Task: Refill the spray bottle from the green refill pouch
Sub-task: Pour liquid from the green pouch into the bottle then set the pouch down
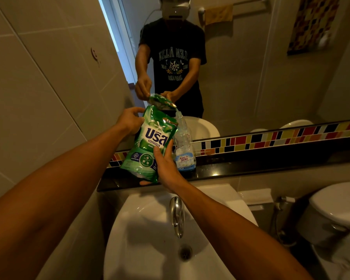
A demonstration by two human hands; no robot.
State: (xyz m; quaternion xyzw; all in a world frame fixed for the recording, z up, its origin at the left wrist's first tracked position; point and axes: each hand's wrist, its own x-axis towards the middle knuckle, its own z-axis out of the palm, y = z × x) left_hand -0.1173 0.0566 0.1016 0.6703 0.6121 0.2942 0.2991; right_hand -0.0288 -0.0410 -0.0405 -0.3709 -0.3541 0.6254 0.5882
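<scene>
I hold the green refill pouch (pixel 150 142) tilted to the right above the black ledge (pixel 251 166). My left hand (pixel 129 122) grips its upper left edge. My right hand (pixel 166 166) supports its lower right side and bottom. The pouch's top right corner leans against the neck of the clear spray bottle (pixel 184 146), which stands upright on the ledge with no spray head on it. The bottle has a blue and white label and a little liquid at the bottom. Whether liquid is flowing I cannot tell.
A white sink (pixel 150 239) with a chrome tap (pixel 177 215) lies below the ledge. A mirror (pixel 251 67) and a strip of coloured mosaic tiles (pixel 271 138) back the ledge. A toilet (pixel 335 211) stands at the right, a tiled wall (pixel 38 98) at the left.
</scene>
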